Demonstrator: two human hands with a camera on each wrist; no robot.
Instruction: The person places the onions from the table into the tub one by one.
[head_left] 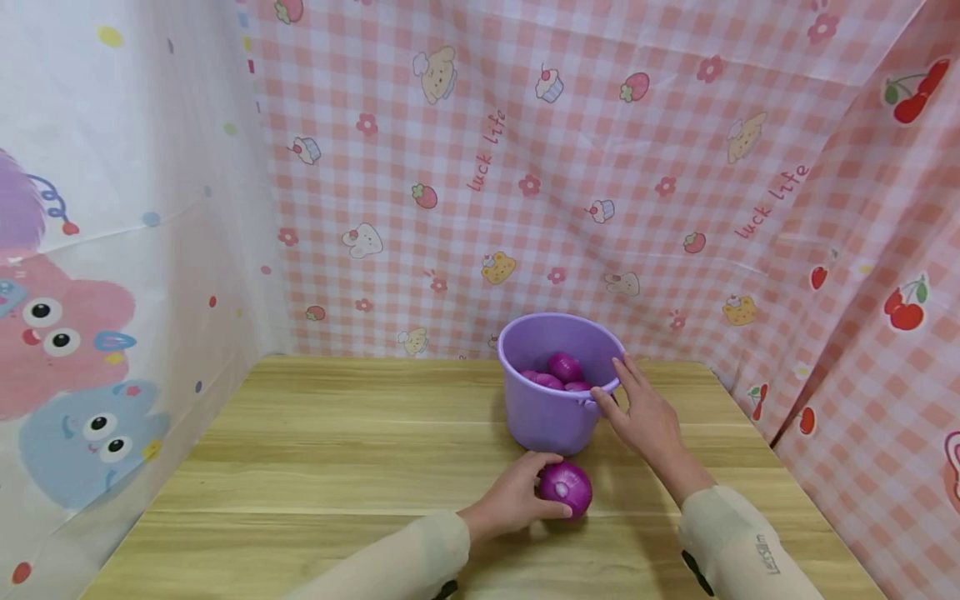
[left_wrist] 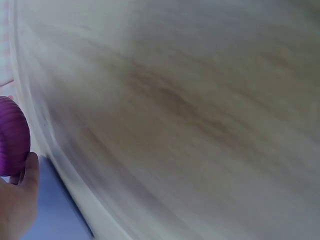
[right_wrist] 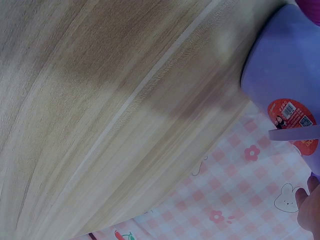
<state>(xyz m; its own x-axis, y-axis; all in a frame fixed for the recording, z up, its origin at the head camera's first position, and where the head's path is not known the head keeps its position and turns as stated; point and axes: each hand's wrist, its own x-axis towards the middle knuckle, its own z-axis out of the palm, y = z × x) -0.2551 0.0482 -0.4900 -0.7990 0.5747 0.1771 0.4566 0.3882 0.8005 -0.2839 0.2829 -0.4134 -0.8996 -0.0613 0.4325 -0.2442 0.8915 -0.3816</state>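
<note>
In the head view a purple bucket (head_left: 551,425) stands upright at the back right of the wooden table. Several red onions (head_left: 564,367) lie inside it. My right hand (head_left: 648,421) holds the bucket's rim on its right side, with the fingertips at the edge. In front of the bucket, my left hand (head_left: 517,497) grips another red onion (head_left: 566,490) between thumb and fingers. That onion (left_wrist: 12,137) also shows at the left edge of the left wrist view. Whether it touches the table is hard to tell. The right wrist view catches the bucket's side (right_wrist: 285,65) and a few fingertips.
The wooden table (head_left: 337,467) extends left and right of the bucket. A pink checked cloth (head_left: 450,167) hangs close behind it, with a cherry-printed part at the right. A white printed curtain (head_left: 195,317) hangs at the left. The bucket's handle (right_wrist: 295,133) hangs across a red label (right_wrist: 286,112).
</note>
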